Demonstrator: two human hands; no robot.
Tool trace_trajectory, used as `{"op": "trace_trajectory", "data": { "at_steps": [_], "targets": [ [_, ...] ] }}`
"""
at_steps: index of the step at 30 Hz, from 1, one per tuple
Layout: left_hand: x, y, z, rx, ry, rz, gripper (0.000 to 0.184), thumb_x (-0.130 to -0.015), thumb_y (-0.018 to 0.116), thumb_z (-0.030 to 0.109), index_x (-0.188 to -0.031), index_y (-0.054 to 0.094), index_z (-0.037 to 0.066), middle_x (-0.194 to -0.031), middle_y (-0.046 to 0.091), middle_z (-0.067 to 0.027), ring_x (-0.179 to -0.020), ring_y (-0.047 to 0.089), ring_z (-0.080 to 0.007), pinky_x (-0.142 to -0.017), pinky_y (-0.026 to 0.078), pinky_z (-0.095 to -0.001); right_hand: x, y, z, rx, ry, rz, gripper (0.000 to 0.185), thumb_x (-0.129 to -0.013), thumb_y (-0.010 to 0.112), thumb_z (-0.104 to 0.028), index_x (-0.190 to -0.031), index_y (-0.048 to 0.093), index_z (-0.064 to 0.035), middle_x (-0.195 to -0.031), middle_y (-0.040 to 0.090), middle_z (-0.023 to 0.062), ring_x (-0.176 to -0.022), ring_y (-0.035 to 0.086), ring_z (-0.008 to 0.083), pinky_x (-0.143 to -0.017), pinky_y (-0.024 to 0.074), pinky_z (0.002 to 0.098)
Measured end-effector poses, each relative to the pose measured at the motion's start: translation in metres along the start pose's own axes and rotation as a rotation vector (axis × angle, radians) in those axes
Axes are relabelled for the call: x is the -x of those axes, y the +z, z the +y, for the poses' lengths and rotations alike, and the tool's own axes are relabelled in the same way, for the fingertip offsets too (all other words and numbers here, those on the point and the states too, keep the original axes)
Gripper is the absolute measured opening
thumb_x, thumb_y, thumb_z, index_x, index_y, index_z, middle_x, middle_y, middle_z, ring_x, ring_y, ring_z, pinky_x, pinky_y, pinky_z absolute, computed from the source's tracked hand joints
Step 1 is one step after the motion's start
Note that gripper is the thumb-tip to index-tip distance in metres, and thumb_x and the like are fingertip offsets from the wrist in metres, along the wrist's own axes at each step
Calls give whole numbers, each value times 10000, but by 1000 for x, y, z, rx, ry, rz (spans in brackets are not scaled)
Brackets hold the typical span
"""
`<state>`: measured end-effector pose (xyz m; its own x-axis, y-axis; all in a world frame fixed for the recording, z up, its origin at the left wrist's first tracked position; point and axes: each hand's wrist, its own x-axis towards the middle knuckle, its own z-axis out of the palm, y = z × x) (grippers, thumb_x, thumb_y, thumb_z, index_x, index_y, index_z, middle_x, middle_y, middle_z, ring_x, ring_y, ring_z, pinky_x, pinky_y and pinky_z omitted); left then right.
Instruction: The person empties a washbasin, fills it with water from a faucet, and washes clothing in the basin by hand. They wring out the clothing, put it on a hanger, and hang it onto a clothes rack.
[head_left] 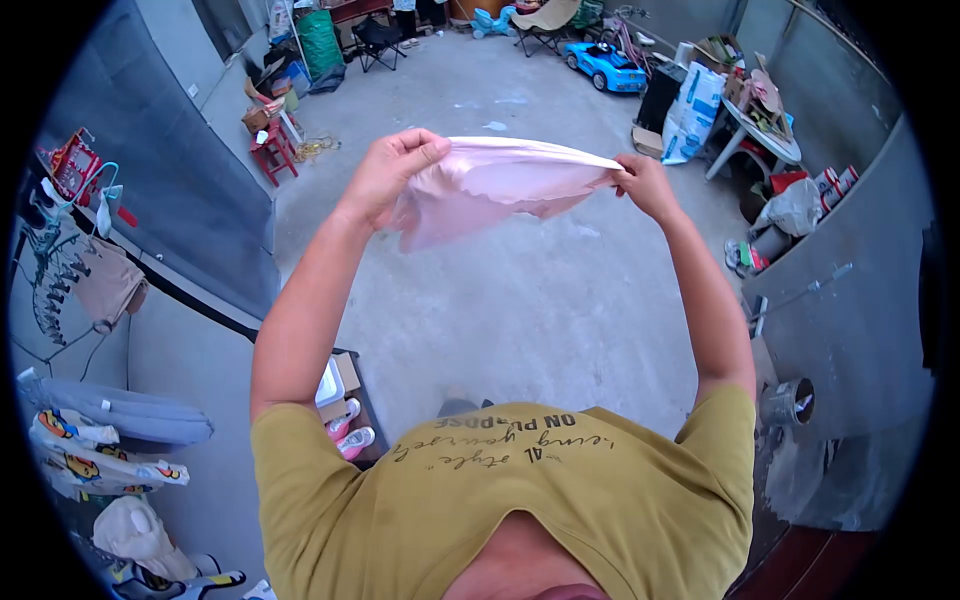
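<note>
A thin, shiny pink cloth (500,180) is stretched between my two hands, out in front of me at arm's length. Its upper edge runs nearly straight while the lower part hangs loose and looks blurred. My left hand (398,172) pinches one end between thumb and fingers. At the other end, my right hand (645,184) grips a corner with closed fingers. What kind of garment or cloth it is, I cannot make out.
To the left hang a clip hanger (58,280), a beige cloth (110,285) and patterned clothes (85,455). A red stool (272,153), blue toy car (605,66), white sack (694,112) and cluttered white table (770,135) stand farther off. Pink shoes (352,440) sit low beside me.
</note>
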<state>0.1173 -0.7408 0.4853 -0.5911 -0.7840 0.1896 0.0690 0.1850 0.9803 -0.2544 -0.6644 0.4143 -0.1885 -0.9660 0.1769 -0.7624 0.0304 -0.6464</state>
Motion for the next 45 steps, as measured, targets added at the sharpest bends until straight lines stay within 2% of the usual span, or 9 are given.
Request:
{"op": "trace_trajectory", "data": {
  "at_steps": [4,7,8,12,18,22,29,36,45],
  "targets": [
    [-61,-52,24,245,12,-63,173,-863,644,221,-917,640,57,-829,647,4,-723,593,-67,-655,474,-218,-66,-9,-22,-997,-214,-176,365,-871,585,-202,-1206,527,-70,-936,622,47,-889,609,157,-795,468,298],
    [-109,-86,32,347,93,-25,163,-869,635,219,-908,631,60,-845,653,-2,-722,615,-80,-648,497,-220,-92,98,7,-1816,-237,224,554,-878,597,-302,-1344,386,-91,-1178,548,87,-1110,523,199,-969,400,355],
    [-123,-97,31,345,83,-38,168,-872,633,222,-911,626,58,-836,651,4,-715,610,-81,-649,489,-223,-98,163,31,-1731,120,95,669,-880,546,-447,-1403,298,-112,-1361,420,101,-1271,379,245,-1068,300,424],
    [-180,-167,-21,191,-11,47,161,-878,621,216,-929,631,64,-795,637,12,-679,584,-89,-662,470,-232,-82,254,-85,-2277,195,-325,651,-918,351,-559,-1379,344,-99,-1409,379,107,-1281,382,279,-1074,295,450],
    [-227,-259,-155,-798,305,197,228,-877,601,256,-1004,635,70,-819,601,2,-704,530,-85,-659,451,-234,-206,220,-103,-1748,267,-268,493,-957,382,-430,-1274,453,-59,-1261,520,117,-1183,488,257,-1034,364,413],
    [-244,-201,-130,-129,-153,-170,388,-863,628,271,-1174,549,53,-890,569,-23,-845,536,-123,-742,461,-287,-290,228,-122,-1528,266,-311,499,-960,373,-442,-1254,462,-49,-1188,554,117,-1131,522,243,-987,394,399],
    [-365,-199,-157,-886,385,92,522,-751,732,209,-1202,505,76,-887,573,-79,-777,578,-168,-695,485,-313,-426,231,-115,-1273,103,-598,629,-952,257,-557,-1284,435,-53,-1190,508,85,-1053,510,179,-884,417,337],
    [-505,-262,-176,21,-141,182,293,-763,625,32,-1042,538,39,-803,626,-24,-738,600,-125,-684,485,-280,-585,227,-78,-784,-189,-598,452,-931,504,-342,-1246,486,-18,-1122,566,62,-970,545,140,-825,448,297],
    [-656,-376,-167,44,65,318,110,-818,574,52,-927,572,42,-819,619,-21,-732,582,-91,-671,462,-242,-755,302,-76,-526,-363,68,458,-815,601,-33,-1253,475,-73,-998,608,62,-843,597,117,-739,481,268]
  ]
}}
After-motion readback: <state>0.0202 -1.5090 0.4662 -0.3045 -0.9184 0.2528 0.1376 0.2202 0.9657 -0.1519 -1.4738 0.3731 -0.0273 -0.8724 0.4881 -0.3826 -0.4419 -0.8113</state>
